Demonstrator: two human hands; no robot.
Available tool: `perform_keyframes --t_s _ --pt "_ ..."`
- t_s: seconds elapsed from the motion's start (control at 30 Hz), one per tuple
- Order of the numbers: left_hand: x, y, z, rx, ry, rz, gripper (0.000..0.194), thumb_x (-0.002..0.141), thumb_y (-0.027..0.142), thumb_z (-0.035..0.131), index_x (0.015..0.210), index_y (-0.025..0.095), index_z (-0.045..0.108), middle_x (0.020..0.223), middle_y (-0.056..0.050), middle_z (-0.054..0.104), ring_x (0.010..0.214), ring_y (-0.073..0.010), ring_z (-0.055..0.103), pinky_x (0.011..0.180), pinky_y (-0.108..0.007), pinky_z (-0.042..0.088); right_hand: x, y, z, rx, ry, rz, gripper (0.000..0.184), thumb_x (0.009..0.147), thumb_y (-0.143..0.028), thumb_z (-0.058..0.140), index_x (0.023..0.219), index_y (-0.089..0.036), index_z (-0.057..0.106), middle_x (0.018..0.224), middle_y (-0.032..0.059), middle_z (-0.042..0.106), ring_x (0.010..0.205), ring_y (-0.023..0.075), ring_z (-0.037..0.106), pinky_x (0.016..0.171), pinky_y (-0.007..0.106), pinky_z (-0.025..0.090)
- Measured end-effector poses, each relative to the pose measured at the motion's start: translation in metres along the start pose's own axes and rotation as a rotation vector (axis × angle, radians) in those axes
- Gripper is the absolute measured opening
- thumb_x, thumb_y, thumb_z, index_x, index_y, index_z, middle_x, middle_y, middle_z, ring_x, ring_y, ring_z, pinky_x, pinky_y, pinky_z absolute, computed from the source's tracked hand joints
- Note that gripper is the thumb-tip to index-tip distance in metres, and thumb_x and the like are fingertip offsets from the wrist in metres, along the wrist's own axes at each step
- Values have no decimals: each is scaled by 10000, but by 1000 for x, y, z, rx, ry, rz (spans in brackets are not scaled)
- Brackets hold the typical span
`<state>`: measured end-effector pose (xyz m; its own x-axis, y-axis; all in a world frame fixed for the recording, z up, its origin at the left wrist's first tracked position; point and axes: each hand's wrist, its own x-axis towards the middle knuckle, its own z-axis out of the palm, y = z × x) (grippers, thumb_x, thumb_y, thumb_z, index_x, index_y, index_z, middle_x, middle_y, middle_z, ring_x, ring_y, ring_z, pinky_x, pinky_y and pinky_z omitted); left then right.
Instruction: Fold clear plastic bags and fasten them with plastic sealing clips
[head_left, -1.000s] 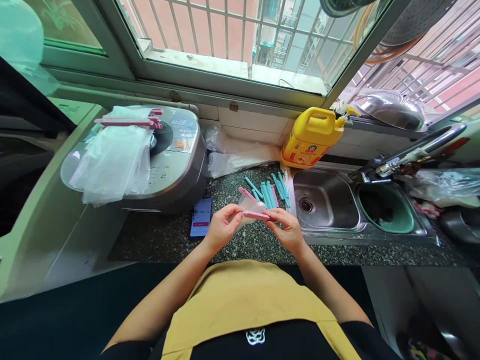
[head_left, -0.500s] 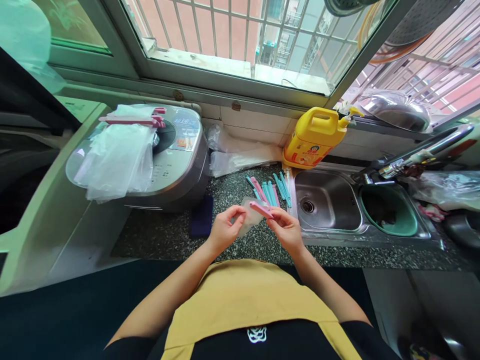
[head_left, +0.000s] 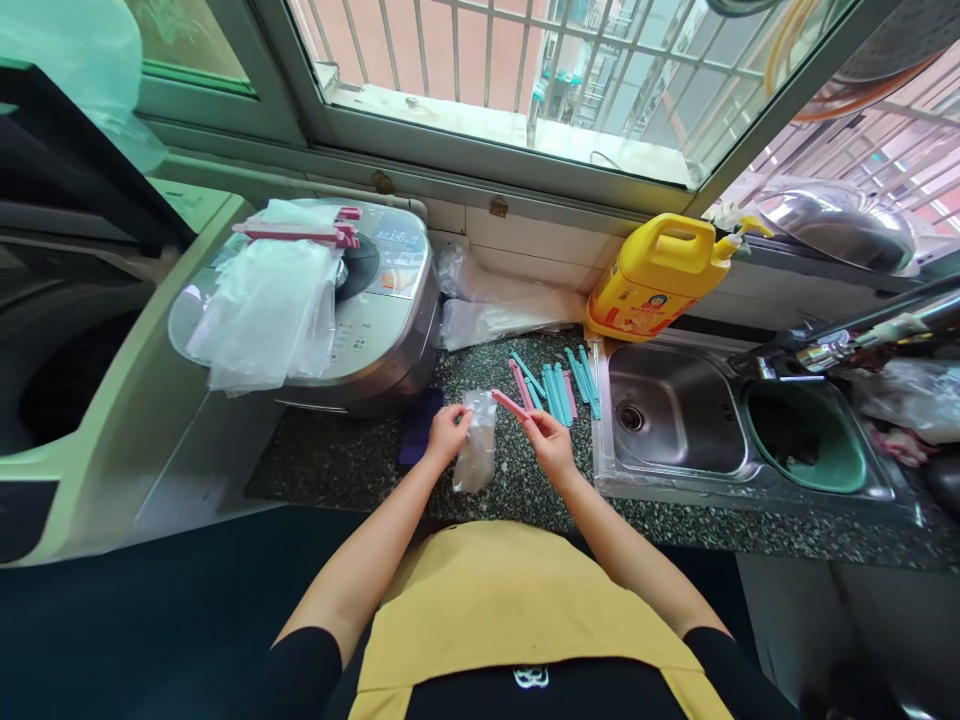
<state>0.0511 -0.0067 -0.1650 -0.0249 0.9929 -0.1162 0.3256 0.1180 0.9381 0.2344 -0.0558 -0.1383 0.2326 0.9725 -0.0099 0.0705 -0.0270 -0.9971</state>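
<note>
My left hand (head_left: 448, 434) pinches the upper left edge of a clear plastic bag (head_left: 476, 455), which hangs down over the speckled counter. Between the fingers of my right hand (head_left: 549, 442) is a pink bag clip (head_left: 510, 404), its far end pointing up and left towards the bag's top. Clip and bag look slightly apart. Just beyond my right hand lie several loose teal clips (head_left: 556, 394) and a few pink clips (head_left: 520, 384). A stack of plastic bags (head_left: 262, 310) with pink clips on it rests on the rice cooker (head_left: 382, 330) to the left.
More clear bags (head_left: 510, 318) lie along the wall. A yellow detergent jug (head_left: 652, 280) stands behind the steel sink (head_left: 675, 420), which holds a green basin (head_left: 806, 435) on its right. A dark blue flat object (head_left: 420, 428) sits by the cooker. At far left is an open-lidded washing machine (head_left: 112, 440).
The bag now hangs lengthwise from my left hand instead of being bunched between both hands. My right hand has drawn the pink clip slightly away from it. The view has shifted a little left.
</note>
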Motion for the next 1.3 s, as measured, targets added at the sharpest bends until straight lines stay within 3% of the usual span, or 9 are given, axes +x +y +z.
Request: perform_keyframes --t_s 0.13,0.3,0.43,0.6,0.8,0.9,1.03,1.17,1.3 --pt "-22 15 3 -120 -69 7 162 710 299 539 662 160 606 665 -22 647 672 -157 589 691 -273 475 -9 -9 -18 -38 6 -91 217 761 -407 645 818 -199 673 1008 83 701 951 206 644 851 384 494" --pt "-44 41 -3 -253 -139 35 240 737 385 541 735 156 614 741 -46 676 692 -157 618 680 -268 495 -17 -30 -25 95 -41 -50 265 753 -459 667 837 -208 687 1098 102 692 1074 246 621 962 472 439" --pt "-51 61 -7 -293 -180 80 230 735 383 573 736 158 621 734 -34 664 701 -157 608 694 -264 484 -22 -48 -20 124 -143 -57 268 737 -475 684 800 -216 703 1228 104 628 1187 257 555 1029 478 380" --pt "-55 76 -11 -237 -188 152 212 766 353 554 765 153 625 716 -22 642 677 -147 576 661 -246 456 -29 -59 -20 49 -176 -187 199 765 -417 675 811 -229 722 1312 103 561 1251 250 492 1061 456 343" --pt "-60 88 -18 -242 -241 157 245 786 382 552 765 153 635 692 -17 616 641 -138 544 614 -230 436 -30 -65 -22 15 -158 -228 192 765 -406 672 797 -224 723 987 84 673 984 206 624 911 394 472" --pt "-62 92 -20 -269 -204 139 291 784 431 548 725 160 637 675 -21 624 649 -148 554 622 -238 450 -31 -68 -22 42 -74 -224 202 767 -415 666 790 -220 712 977 75 668 966 199 626 893 378 483" --pt "-64 94 -23 -237 -151 152 315 801 448 530 753 164 656 718 -34 657 702 -162 587 666 -247 467 -31 -72 -29 205 38 -137 275 765 -483 646 828 -215 649 983 81 701 850 200 670 795 380 529" --pt "-67 98 -28 -138 -155 268 270 814 404 535 768 168 659 741 -42 672 707 -168 603 679 -258 473 -25 -81 -34 311 -10 -35 324 747 -526 648 846 -234 551 864 41 727 640 153 658 632 318 540" --pt "-70 104 -28 -58 -170 375 222 809 359 539 781 177 663 821 -68 704 783 -192 628 756 -291 487 -21 -95 -28 212 92 -200 335 720 -507 684 806 -236 508 861 32 707 747 166 649 713 328 518"
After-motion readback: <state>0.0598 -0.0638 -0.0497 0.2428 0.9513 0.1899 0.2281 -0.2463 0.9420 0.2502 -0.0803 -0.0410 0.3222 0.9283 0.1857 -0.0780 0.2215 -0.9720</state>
